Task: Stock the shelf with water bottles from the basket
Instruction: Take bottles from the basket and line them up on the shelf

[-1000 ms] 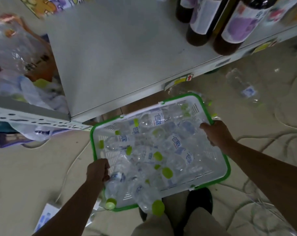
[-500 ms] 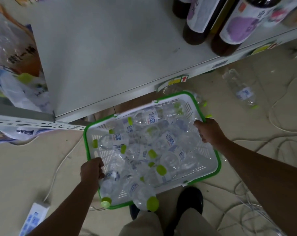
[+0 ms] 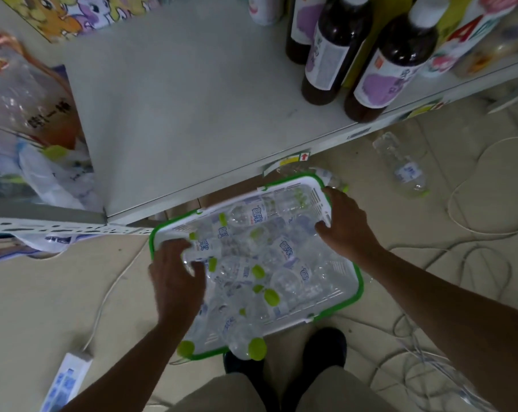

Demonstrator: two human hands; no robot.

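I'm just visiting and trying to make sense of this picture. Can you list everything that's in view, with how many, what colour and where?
basket: one, white with green rim, on the floor below the shelf.
water bottles: many, too jumbled to count, clear with green caps, in the basket.
loose bottle: one, clear, lying on the floor right of the basket.
shelf: one, grey-white, mostly bare.
dark bottles: at least three, brown with purple labels, on the shelf's right end.
power strip: one, white, on the floor at lower left.
cables: several, white, on the floor at right.
left hand: on a bottle in the basket.
right hand: on the basket's far right rim.
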